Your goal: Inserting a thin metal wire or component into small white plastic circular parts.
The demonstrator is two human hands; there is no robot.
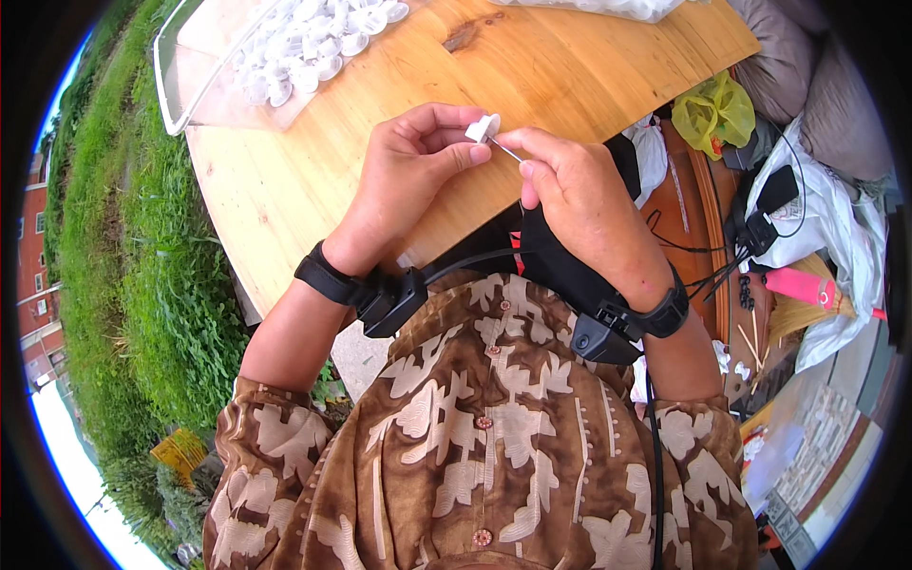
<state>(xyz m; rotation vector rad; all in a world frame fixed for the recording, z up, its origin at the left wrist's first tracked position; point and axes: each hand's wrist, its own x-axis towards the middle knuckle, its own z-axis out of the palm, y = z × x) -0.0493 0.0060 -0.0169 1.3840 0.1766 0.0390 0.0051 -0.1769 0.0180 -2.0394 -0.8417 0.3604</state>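
Note:
Between the thumb and fingers of my left hand (418,157) is a small white plastic cap-like piece (484,128) with a round flange. My right hand (579,185) pinches a thin metal rod (506,149), and its tip meets the underside of the white piece. How far the tip goes in, I cannot tell. Both hands are over the near edge of the wooden table (532,71). Farther off to the left lies a heap of similar white plastic pieces (309,47), partly on a clear plastic sheet.
A white-rimmed frame (176,114) borders the table's far left corner. At the far edge lies a clear bag (617,8) of pale items. To the right are a yellow plastic bag (714,112), black cables (750,237), a pink bottle-like object (800,285) and white sacks (826,237). Grass grows at left.

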